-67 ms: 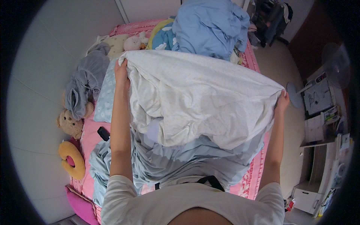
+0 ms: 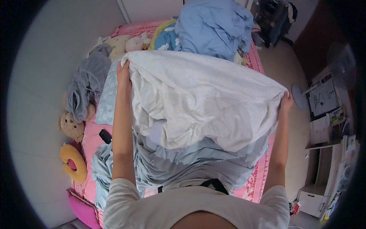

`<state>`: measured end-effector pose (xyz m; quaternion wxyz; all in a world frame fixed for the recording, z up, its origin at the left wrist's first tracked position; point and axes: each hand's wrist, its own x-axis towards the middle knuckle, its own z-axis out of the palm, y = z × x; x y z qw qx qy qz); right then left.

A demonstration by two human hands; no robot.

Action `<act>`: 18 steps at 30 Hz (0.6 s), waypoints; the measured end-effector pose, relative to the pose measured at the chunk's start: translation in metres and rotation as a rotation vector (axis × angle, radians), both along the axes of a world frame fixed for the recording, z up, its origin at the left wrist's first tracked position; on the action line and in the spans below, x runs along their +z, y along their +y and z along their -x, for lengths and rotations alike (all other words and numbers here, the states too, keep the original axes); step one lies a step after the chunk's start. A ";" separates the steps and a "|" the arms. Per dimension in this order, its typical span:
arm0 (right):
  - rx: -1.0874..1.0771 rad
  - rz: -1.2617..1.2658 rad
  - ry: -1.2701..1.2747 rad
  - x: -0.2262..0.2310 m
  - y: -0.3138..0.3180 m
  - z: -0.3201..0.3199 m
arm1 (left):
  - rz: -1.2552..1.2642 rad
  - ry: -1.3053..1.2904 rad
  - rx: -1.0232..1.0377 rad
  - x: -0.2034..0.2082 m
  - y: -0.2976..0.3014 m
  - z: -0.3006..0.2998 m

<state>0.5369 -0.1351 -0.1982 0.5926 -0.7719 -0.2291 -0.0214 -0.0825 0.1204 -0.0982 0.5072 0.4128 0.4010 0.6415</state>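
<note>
A large white sheet [image 2: 206, 91] is stretched between my two hands, its upper edge drawn out and its body hanging in soft folds. My left hand [image 2: 124, 72] is closed on its left corner, higher in the view. Farther right and lower, my right hand [image 2: 286, 102] pinches the opposite corner. Beneath the hanging cloth lies a rumpled grey-blue cover [image 2: 190, 160] on the bed, partly hidden by it. A small lavender patch [image 2: 155, 132] shows at the sheet's lower left; whether it belongs to the sheet I cannot tell.
A bunched blue quilt [image 2: 213, 28] lies at the bed's far end. Along the left are a light blue pillow [image 2: 107, 91], grey garment [image 2: 87, 76], teddy bear [image 2: 72, 126], yellow neck pillow [image 2: 73, 162] and black object [image 2: 105, 136]. A fan [image 2: 301, 95] stands right of the bed.
My right hand has shifted very slightly to the left with its corner of the sheet. My left hand keeps its place.
</note>
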 end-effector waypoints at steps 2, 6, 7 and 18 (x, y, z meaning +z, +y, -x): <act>-0.031 0.155 -0.353 -0.002 0.003 0.019 | -0.041 0.077 0.014 -0.002 0.001 0.007; -0.039 0.331 -0.741 0.032 0.016 0.071 | 0.151 -0.120 -0.297 0.009 -0.008 0.020; 0.018 0.283 -0.799 0.040 0.026 0.082 | 0.146 -0.075 -0.279 0.019 -0.015 0.014; 0.594 0.927 -0.478 0.075 0.110 0.118 | -0.531 1.218 0.008 0.046 -0.005 -0.016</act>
